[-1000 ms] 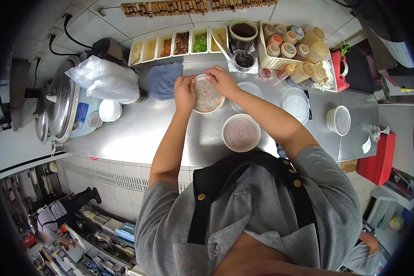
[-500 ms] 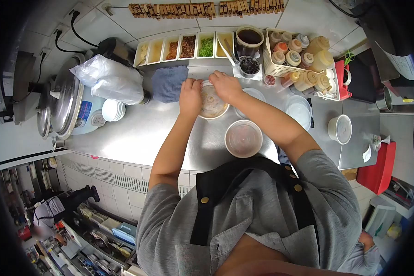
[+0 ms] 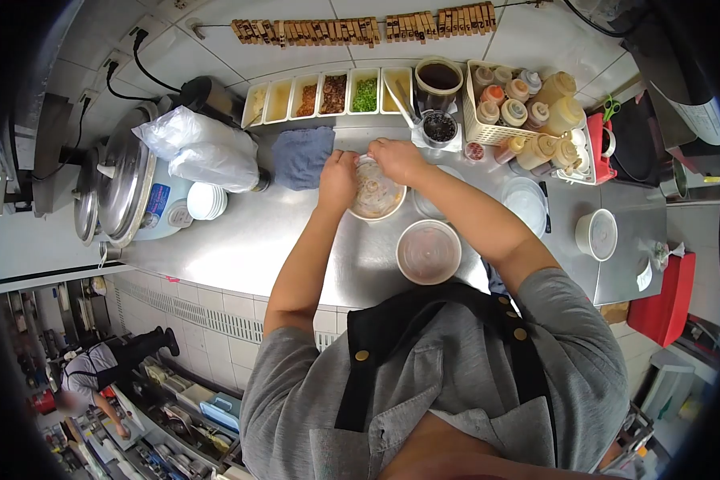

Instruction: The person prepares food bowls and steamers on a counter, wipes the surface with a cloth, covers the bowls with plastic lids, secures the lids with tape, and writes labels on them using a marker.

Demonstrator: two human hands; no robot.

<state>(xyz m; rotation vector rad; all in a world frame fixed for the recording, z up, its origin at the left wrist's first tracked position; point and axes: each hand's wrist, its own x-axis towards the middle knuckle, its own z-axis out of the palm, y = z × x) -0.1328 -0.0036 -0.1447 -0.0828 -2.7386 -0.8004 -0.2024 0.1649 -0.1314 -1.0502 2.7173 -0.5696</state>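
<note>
A round takeaway bowl [image 3: 378,194] with a clear lid stands on the steel counter, food showing dimly through the lid. My left hand [image 3: 341,178] curls its fingers over the far left of its rim. Opposite, my right hand [image 3: 398,162] grips the far right of the same rim, fingers bent; the fingertips of both hands are partly hidden. Close to my body sits a second lidded bowl [image 3: 429,251]. Beside my right forearm lie clear round lids [image 3: 525,206], and part of another lid [image 3: 448,178] shows behind that arm.
Along the wall stand topping tubs [image 3: 365,94], a dark sauce container [image 3: 438,82] and a basket of squeeze bottles [image 3: 494,134]. A blue cloth [image 3: 302,158], stacked white cups [image 3: 207,201] and bagged items [image 3: 209,164] are at left. Another lidded bowl [image 3: 596,234] sits right. A person [image 3: 96,370] stands behind, lower left.
The camera view has shifted slightly, so the counter appears lower and further right. Both hands stay on the lidded bowl's rim. The person at lower left has an arm reaching further out.
</note>
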